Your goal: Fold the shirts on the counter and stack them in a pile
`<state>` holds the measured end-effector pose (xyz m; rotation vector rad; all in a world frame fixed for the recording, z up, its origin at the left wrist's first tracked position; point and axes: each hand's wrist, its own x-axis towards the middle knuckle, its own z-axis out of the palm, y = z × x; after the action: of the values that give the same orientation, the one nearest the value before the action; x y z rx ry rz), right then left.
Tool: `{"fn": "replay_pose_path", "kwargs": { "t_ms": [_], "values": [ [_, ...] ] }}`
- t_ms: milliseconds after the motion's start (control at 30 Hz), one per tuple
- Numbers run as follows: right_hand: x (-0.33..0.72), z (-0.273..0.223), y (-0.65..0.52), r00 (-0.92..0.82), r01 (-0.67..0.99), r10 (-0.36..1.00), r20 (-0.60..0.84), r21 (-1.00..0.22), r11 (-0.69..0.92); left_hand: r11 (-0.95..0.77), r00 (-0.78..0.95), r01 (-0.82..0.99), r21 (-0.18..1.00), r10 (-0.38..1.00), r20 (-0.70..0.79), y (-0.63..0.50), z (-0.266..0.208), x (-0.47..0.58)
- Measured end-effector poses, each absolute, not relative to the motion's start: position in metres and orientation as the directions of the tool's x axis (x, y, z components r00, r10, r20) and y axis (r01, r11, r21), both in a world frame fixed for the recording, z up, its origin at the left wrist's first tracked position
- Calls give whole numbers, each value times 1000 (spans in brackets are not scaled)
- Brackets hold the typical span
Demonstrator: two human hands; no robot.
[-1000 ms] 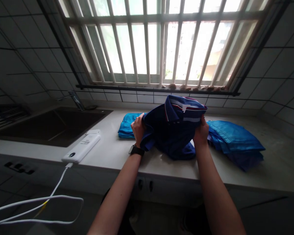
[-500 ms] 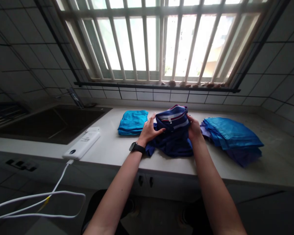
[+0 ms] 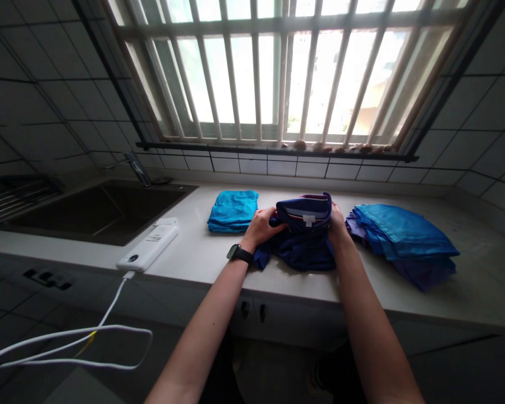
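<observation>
A dark blue garment (image 3: 305,255) with a striped, band-like opening and a small white label inside lies bunched on the counter, its band raised. My left hand (image 3: 261,229), a black watch on its wrist, grips the left side of the band between thumb and fingers. At the band's right side, my right hand (image 3: 337,224) is closed on the cloth, its fingertips partly hidden behind it. Just left of the garment rests a folded bright blue cloth (image 3: 233,210). A stack of folded blue and purple cloths (image 3: 406,233) lies beyond my right hand.
A dark sink (image 3: 151,221) with a faucet (image 3: 138,170) is set into the white counter (image 3: 202,255) at left. Near the front edge lies a white power bank (image 3: 148,247) with a looping white cable (image 3: 113,303). Behind is a barred window (image 3: 273,84).
The band has been turned and lowered slightly, so the white label now faces me more squarely. Both hands stay on the garment. The whole view has shifted a little.
</observation>
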<state>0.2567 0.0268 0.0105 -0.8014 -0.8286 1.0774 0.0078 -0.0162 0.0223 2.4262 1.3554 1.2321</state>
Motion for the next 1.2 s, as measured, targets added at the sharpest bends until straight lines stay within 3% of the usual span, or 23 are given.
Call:
{"fn": "replay_pose_path", "kwargs": {
  "t_ms": [100,300,533,667,833,1067,1200],
  "values": [
    [254,13,21,330,-362,939,100,-905,224,-597,271,672,439,749,604,-16,21,8],
    [245,30,14,353,-327,922,157,-903,279,-601,300,692,401,744,598,-11,18,8],
    [239,38,-3,64,-366,942,330,-870,330,-526,105,735,428,712,695,-9,17,4],
    [237,39,-7,27,-379,969,245,-895,237,-498,-11,730,468,676,737,-9,21,1],
    [238,37,-5,38,-374,977,208,-904,207,-516,43,717,469,704,708,-10,23,3],
    [247,30,15,304,-533,945,122,-800,275,-617,197,633,468,712,674,-19,24,0],
    [250,24,22,317,-511,937,146,-806,299,-697,316,556,452,681,661,-22,27,-2]
  ]
}}
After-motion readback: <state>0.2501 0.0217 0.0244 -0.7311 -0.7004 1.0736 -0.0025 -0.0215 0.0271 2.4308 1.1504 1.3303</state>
